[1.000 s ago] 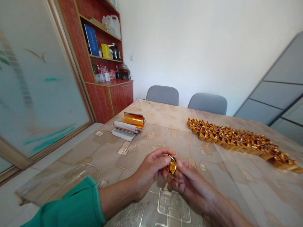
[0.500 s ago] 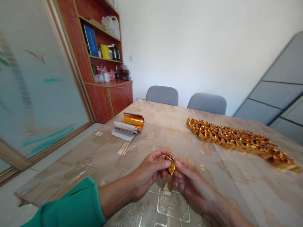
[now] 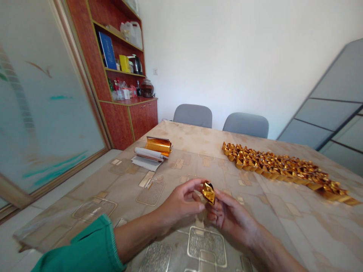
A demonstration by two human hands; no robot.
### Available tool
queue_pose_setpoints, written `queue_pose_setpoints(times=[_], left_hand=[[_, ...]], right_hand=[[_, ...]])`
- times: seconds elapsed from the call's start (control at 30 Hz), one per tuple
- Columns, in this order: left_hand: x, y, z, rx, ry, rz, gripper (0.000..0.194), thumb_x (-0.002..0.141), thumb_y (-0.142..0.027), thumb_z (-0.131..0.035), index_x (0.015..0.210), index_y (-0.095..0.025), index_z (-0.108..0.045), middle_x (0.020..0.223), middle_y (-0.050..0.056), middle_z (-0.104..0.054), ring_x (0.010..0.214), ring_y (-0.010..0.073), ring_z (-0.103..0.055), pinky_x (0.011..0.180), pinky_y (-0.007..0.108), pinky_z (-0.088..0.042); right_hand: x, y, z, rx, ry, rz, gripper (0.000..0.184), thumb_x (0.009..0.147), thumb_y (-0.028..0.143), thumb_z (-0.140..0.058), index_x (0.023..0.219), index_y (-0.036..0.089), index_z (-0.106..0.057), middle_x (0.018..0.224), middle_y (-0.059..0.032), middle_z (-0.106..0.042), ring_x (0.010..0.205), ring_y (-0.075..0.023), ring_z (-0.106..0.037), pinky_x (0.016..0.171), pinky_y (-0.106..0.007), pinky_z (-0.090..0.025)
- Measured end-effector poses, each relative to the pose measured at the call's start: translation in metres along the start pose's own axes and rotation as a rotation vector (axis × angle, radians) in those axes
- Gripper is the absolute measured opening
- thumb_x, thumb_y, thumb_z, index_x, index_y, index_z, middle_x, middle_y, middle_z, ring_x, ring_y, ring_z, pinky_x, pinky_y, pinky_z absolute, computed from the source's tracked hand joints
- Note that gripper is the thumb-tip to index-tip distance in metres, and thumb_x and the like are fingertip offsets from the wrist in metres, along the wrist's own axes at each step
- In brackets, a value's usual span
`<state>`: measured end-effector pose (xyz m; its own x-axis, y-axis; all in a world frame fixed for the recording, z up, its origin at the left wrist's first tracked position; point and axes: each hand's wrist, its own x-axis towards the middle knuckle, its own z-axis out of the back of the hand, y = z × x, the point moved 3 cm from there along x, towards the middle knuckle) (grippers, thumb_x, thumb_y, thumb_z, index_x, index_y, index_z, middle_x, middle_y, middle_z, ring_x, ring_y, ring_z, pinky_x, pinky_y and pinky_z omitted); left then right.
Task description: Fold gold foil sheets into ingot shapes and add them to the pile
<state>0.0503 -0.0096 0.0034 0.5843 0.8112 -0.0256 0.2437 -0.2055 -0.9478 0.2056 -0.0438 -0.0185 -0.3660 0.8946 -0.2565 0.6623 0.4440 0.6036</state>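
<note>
A small folded gold foil paper ingot [image 3: 208,192] is held above the table in front of me. My right hand [image 3: 231,215] pinches its lower right side between thumb and fingers. At the ingot's upper left edge, the index fingertip of my left hand [image 3: 181,202] touches or nearly touches it. The left thumb is lifted away below, leaving a gap between thumb and fingers. Rows of similar gold paper ingots [image 3: 272,164] stand packed together on the right side of the table. To the left lies a curled stack of gold foil paper [image 3: 159,144], beside white-backed sheets [image 3: 149,156].
The table [image 3: 181,130] has a patterned cover with a clear sheet over part of it. Two grey chairs [image 3: 193,115] stand behind its far edge. A red-brown cabinet [image 3: 116,119] with shelved items is at the back left, near a frosted sliding door [image 3: 45,98].
The ingot has turned so its broad gold face shows, and it sits slightly higher. My left thumb has come off it and moved down, while the right hand keeps its hold.
</note>
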Motion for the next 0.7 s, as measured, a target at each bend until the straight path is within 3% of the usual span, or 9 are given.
queue_pose_setpoints(times=[0.17, 0.23, 0.3, 0.4, 0.5, 0.57, 0.7], left_hand=[[0.004, 0.005, 0.000, 0.095, 0.024, -0.122, 0.050, 0.066, -0.024, -0.085, 0.112, -0.017, -0.067, 0.104, 0.007, -0.066, 0.092, 0.0195, -0.059, 0.083, 0.031, -0.044], [0.006, 0.006, -0.001, 0.024, 0.057, -0.121, 0.044, 0.067, -0.029, -0.085, 0.104, -0.016, -0.066, 0.100, 0.007, -0.068, 0.094, 0.0212, -0.061, 0.086, 0.032, -0.045], [0.008, 0.007, 0.000, -0.030, 0.050, -0.100, 0.044, 0.067, -0.032, -0.086, 0.102, -0.016, -0.064, 0.097, 0.006, -0.069, 0.092, 0.0206, -0.063, 0.085, 0.031, -0.046], [0.009, 0.008, 0.001, -0.050, 0.015, -0.096, 0.044, 0.067, -0.032, -0.087, 0.100, -0.016, -0.063, 0.096, 0.005, -0.069, 0.089, 0.0185, -0.065, 0.081, 0.028, -0.046], [0.010, 0.009, 0.003, -0.059, -0.005, -0.122, 0.043, 0.068, -0.029, -0.087, 0.100, -0.016, -0.062, 0.097, 0.004, -0.070, 0.089, 0.0173, -0.066, 0.079, 0.026, -0.048], [0.010, 0.011, 0.004, -0.060, -0.015, -0.138, 0.044, 0.068, -0.026, -0.087, 0.101, -0.016, -0.060, 0.099, 0.005, -0.070, 0.090, 0.0175, -0.067, 0.079, 0.026, -0.049], [0.012, 0.016, 0.005, -0.042, -0.021, -0.151, 0.044, 0.068, -0.024, -0.087, 0.099, -0.016, -0.058, 0.096, 0.005, -0.070, 0.086, 0.0167, -0.068, 0.075, 0.025, -0.051]], right_hand=[[0.000, -0.003, -0.002, -0.096, -0.012, 0.015, 0.032, 0.074, 0.040, -0.084, 0.081, 0.015, -0.065, 0.055, 0.0083, -0.045, 0.050, -0.0062, -0.036, 0.055, -0.021, -0.036], [-0.004, -0.001, -0.007, -0.233, -0.051, 0.119, 0.033, 0.080, 0.046, -0.078, 0.082, 0.017, -0.063, 0.059, 0.0065, -0.047, 0.053, -0.0078, -0.039, 0.057, -0.023, -0.038], [-0.012, 0.008, -0.014, -0.465, -0.102, 0.315, 0.031, 0.087, 0.049, -0.069, 0.087, 0.019, -0.063, 0.071, 0.0029, -0.053, 0.062, -0.0112, -0.046, 0.062, -0.025, -0.042], [-0.026, 0.022, -0.028, -0.948, -0.093, 0.629, 0.021, 0.095, 0.041, -0.059, 0.108, 0.025, -0.059, 0.096, -0.0020, -0.059, 0.087, -0.0176, -0.055, 0.075, -0.029, -0.046], [-0.033, 0.027, -0.038, -1.363, 0.027, 0.788, 0.020, 0.096, 0.025, -0.054, 0.116, 0.028, -0.056, 0.119, -0.0052, -0.055, 0.107, -0.0208, -0.054, 0.084, -0.031, -0.047], [-0.033, 0.025, -0.039, -1.501, 0.063, 0.836, 0.026, 0.094, 0.016, -0.053, 0.117, 0.028, -0.054, 0.124, -0.0053, -0.054, 0.109, -0.0200, -0.054, 0.084, -0.030, -0.048], [-0.026, 0.022, -0.036, -1.539, 0.052, 0.857, 0.028, 0.092, 0.010, -0.053, 0.115, 0.027, -0.052, 0.117, -0.0045, -0.058, 0.103, -0.0183, -0.057, 0.082, -0.029, -0.049]])
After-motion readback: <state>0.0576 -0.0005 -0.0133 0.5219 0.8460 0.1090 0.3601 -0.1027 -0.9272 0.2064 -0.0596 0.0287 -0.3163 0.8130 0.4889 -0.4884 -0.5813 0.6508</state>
